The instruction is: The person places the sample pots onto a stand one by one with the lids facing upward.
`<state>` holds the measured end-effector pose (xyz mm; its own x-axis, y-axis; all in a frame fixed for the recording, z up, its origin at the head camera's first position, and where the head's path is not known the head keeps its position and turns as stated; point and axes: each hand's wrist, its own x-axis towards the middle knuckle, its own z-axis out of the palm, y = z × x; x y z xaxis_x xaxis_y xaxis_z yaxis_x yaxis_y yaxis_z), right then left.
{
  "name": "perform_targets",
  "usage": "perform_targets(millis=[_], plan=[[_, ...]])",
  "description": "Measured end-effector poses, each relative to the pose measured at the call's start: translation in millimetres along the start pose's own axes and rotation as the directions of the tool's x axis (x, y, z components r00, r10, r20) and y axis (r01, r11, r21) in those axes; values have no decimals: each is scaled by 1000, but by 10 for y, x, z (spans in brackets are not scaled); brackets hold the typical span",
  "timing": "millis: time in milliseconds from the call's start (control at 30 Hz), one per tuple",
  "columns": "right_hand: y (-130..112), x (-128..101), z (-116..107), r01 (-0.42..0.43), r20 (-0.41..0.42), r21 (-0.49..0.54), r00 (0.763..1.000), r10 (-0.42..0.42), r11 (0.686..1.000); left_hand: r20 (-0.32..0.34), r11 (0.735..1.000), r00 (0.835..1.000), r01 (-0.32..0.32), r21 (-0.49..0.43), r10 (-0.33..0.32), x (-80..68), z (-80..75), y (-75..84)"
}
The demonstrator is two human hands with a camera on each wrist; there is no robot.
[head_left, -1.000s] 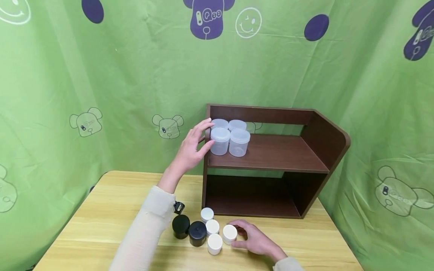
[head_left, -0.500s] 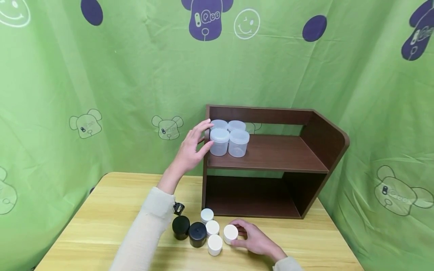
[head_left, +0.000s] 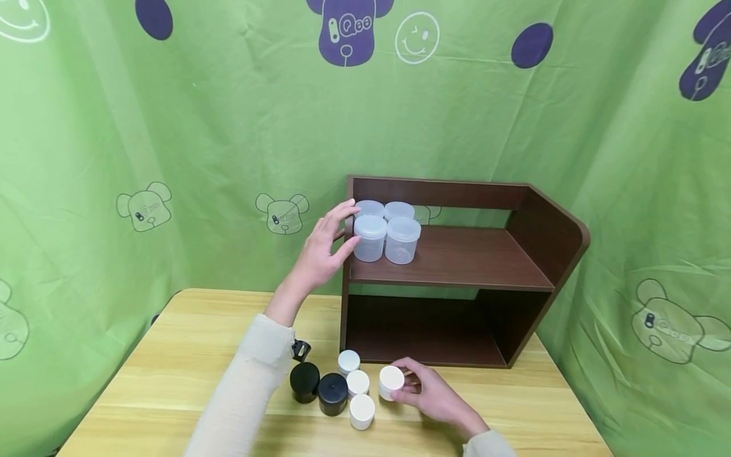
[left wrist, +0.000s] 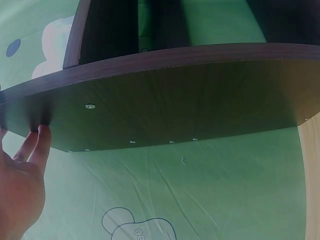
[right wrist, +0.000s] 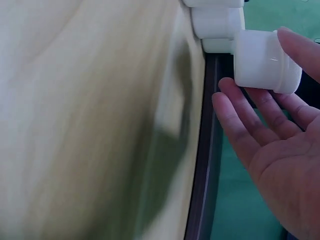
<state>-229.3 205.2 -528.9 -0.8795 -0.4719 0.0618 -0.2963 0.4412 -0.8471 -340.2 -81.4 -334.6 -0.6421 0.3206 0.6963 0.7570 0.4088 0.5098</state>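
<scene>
While our right hand (head_left: 431, 397) pinches a small white jar (head_left: 391, 382) between thumb and fingers, the jar appears just clear of the wooden worktop (head_left: 171, 381), near the front of the dark brown shelf unit (head_left: 548, 241). From the right wrist view we see the same white jar (right wrist: 262, 60) held at the fingertips (right wrist: 295, 47), with the palm facing it and the other fingers spread beneath.

Beside it on the worktop stand three more white jars (head_left: 358, 383) in a short row, and just to their left two black jars (head_left: 333, 393) touching each other, with a small black cap (head_left: 301, 349) behind them.

Our left hand (head_left: 320, 251) is raised at the left end of the shelf unit, fingers straight and spread, their tips at the side panel next to four clear lidded containers (head_left: 371, 238) grouped on the upper shelf. In the left wrist view the fingertips (left wrist: 42, 132) touch the edge of the dark panel (left wrist: 175, 100). A green cloth (head_left: 171, 158) printed with bears hangs behind everything.
</scene>
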Motion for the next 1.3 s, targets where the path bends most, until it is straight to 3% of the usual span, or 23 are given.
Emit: perform_targets(millis=[367, 667, 1100, 1300], plan=[[-216, 6, -104, 81, -86, -52, 993, -85, 995, 0, 1000, 1000, 13, -2, -13, -28, 0, -6], [-418, 136, -298, 136, -121, -56, 983, -142, 989, -3, 1000, 1000, 6, 5, -6, -28, -9, -5], [-835, 174, -649, 227, -212, -114, 946, -247, 967, -6, 1000, 1000, 4, -15, -4, -27, -3, -2], [-990, 179, -785, 228, -259, -136, 931, -257, 964, -2, 1000, 1000, 1, -9, -1, -1, -1, -9]])
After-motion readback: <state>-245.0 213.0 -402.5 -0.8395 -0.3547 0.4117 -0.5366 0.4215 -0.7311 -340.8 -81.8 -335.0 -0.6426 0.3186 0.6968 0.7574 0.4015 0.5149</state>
